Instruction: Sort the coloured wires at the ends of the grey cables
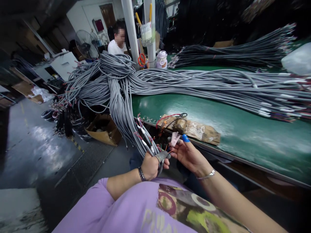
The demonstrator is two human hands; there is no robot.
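Note:
My left hand (150, 165) is wrapped round a bunch of grey cables (142, 145), its thumb in a grey cover. Stripped ends with thin coloured wires (159, 148) stick out by the thumb; some cables carry white sleeves (144, 142). Close on the right is my right hand (188, 157), fingers curled in, their tips at the coloured wire ends. A blue cover (186, 138) sits on one digit, and a pale pink scrap (174, 139) is at the fingers. Whether a wire is pinched there, I cannot tell for sure.
Long grey cables (194, 81) lie across the green table (243, 136). A taped board (201, 131) with red and black leads is at its near edge. Behind stand a post with orange scissors (142, 60) and a lilac jar (161, 60). A person (115, 47) sits beyond; a cardboard box (103, 129) is below.

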